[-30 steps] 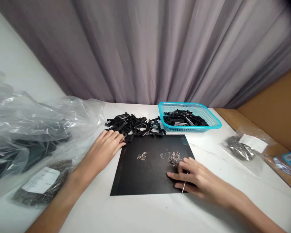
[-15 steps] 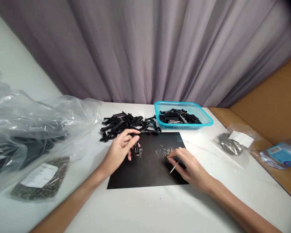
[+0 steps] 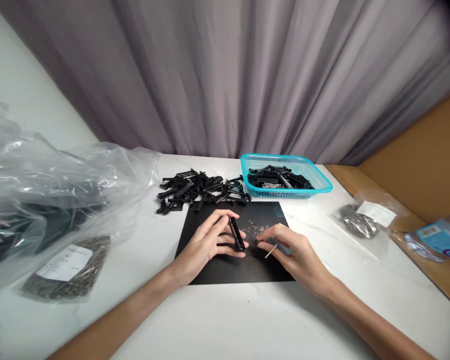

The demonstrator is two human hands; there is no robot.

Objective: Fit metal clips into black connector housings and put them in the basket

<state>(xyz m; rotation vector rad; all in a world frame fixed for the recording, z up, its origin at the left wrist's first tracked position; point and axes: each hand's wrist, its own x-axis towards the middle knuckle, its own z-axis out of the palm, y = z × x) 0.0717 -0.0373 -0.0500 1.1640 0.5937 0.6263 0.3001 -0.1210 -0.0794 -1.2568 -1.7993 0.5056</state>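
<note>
My left hand (image 3: 213, 236) grips a long, narrow black plastic part (image 3: 235, 235) between thumb and fingers, tilted over the black mat (image 3: 232, 272). Thumb and index finger of my right hand (image 3: 290, 247) are pinched together beside a small pile of tiny silver metal pieces (image 3: 260, 230). A thin metal rod (image 3: 272, 250) sticks out from the right hand toward the lower left; its other end is hidden by the fingers. Whether a tiny piece sits in the pinch is too small to tell.
Behind the mat lies a heap of similar black parts (image 3: 198, 187). A blue basket (image 3: 324, 187) of black parts stands at the back right. Bags of small metal pieces lie left (image 3: 71, 272) and right (image 3: 358, 220). Large clear plastic (image 3: 60, 175) covers the left side; a bottle (image 3: 440, 237) lies far right.
My left hand has moved right with the black part, away from the heap and closer to my right hand. The right hand stays near the small metal pieces.
</note>
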